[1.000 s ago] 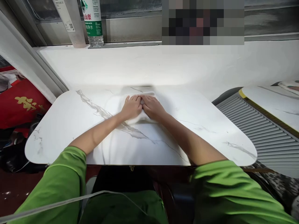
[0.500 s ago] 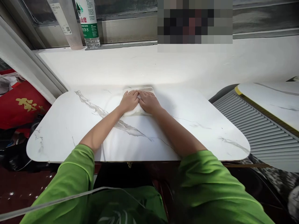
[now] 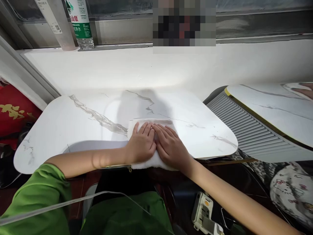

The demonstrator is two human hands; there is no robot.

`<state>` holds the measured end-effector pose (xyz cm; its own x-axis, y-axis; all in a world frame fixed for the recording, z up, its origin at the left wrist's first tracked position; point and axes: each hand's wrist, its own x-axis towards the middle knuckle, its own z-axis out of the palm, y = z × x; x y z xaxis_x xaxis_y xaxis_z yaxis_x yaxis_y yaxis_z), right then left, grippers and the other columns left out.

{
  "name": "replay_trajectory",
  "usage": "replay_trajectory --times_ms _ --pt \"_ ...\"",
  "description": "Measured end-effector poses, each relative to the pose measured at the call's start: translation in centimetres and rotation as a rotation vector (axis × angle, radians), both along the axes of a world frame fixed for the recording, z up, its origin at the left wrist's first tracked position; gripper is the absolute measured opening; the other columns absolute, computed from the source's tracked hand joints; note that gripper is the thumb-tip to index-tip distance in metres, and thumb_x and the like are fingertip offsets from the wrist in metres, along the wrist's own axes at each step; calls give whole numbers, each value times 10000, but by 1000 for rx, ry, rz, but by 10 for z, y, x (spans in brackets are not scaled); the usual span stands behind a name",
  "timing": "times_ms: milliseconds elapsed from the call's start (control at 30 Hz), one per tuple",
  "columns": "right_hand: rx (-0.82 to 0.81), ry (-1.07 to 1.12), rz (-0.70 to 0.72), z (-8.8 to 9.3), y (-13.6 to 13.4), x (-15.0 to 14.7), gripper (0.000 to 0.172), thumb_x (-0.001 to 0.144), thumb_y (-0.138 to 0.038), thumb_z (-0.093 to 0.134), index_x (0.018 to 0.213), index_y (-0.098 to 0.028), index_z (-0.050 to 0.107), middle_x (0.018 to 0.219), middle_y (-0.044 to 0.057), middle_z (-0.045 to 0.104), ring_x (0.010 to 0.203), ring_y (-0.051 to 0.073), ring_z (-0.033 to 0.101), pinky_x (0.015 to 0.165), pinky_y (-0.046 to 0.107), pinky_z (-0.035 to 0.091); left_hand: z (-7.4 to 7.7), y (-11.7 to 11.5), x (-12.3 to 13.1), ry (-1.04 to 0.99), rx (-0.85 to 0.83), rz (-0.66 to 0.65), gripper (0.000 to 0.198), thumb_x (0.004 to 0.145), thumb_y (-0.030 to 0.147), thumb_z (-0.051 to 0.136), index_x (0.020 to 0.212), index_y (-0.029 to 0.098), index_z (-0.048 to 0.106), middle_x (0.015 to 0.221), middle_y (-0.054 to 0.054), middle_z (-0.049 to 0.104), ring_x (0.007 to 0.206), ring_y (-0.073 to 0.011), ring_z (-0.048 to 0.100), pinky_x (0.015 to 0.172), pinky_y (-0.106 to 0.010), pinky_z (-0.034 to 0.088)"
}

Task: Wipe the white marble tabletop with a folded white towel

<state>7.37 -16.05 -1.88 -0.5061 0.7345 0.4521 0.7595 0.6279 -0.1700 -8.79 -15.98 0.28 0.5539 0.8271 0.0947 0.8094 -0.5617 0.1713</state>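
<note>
A white cloth lies on the white marbled tabletop, its lower part reaching the near edge and hanging slightly over it. My left hand is pressed flat on the cloth's left half, fingers stretched forward and thumb a little apart. Flat on the right half rests my right hand, fingers extended and angled toward the left one. The fingertips of both hands meet near the cloth's middle. Much of the cloth is hidden under my palms.
A clear bottle with a green label and a frosted bottle stand on the ledge. Another marbled top over a ribbed grey side is at right, with another person's hand. A power strip sits below the table.
Both hands have drawn the cloth from the tabletop's back edge toward me, to the near edge. My elbows have bent outward, and the view has shifted slightly right.
</note>
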Motion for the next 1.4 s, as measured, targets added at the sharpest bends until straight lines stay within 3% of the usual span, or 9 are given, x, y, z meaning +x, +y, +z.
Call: replay_trajectory --times_ms 167,433,533,633,767,900,1133,1267,1400 --pt "-48 43 28 0 57 12 519 855 -171 384 1355 -92 500 1331 182 619 1259 306 552 1082 509 428 4 46 17 -28 -37 61 543 955 213 330 1458 19 394 1540 -191 409 1469 -277 313 1233 -522 145" --pt "-89 83 -15 -1 178 12 504 802 -148 390 1283 -164 538 1253 131 670 1158 305 601 1023 493 453 1 160 25 -46 -27 137 519 988 205 286 1474 45 375 1562 -164 383 1470 -248 309 1234 -488 151" --pt "-105 58 -93 3 206 5 491 816 -137 370 1273 -157 551 1242 126 678 1150 289 604 1031 454 446 -2 192 25 -71 -13 148 512 987 192 268 1470 68 387 1560 -140 393 1464 -231 316 1235 -475 143" --pt "-114 25 -133 5 218 2 495 832 -139 360 1293 -150 540 1275 122 664 1175 282 590 1041 444 434 -3 205 26 -83 3 182 505 985 177 261 1463 97 403 1560 -120 399 1463 -217 317 1233 -469 142" --pt "-116 22 -82 5 203 9 500 859 -156 351 1330 -128 516 1347 140 621 1243 286 555 1069 477 403 -1 190 29 -52 7 195 497 993 186 262 1461 116 415 1574 -112 379 1473 -222 304 1233 -480 153" --pt "-116 6 -28 3 161 30 520 876 -183 334 1365 -105 494 1400 161 578 1308 295 512 1094 510 384 1 146 41 -10 -10 150 535 996 215 266 1497 46 350 1584 -151 346 1488 -246 272 1239 -485 141" --pt "-77 -3 -96 0 68 101 550 852 -218 379 1381 -114 493 1380 152 592 1282 310 537 1084 532 426 0 67 105 -11 -31 19 551 994 265 301 1488 27 357 1584 -182 331 1487 -302 270 1223 -563 158" --pt "-110 -3 -195 0 43 141 560 841 -205 372 1388 -189 492 1380 112 593 1265 305 555 1075 564 436 -2 51 144 -69 19 -62 531 965 243 373 1442 16 424 1554 -198 382 1454 -319 328 1213 -568 205" --pt "-116 -3 -186 1 50 159 582 807 -197 390 1378 -187 500 1358 113 606 1241 308 570 1052 561 458 -9 57 162 -138 79 -57 499 943 217 404 1399 29 477 1508 -208 446 1419 -321 376 1199 -576 233"
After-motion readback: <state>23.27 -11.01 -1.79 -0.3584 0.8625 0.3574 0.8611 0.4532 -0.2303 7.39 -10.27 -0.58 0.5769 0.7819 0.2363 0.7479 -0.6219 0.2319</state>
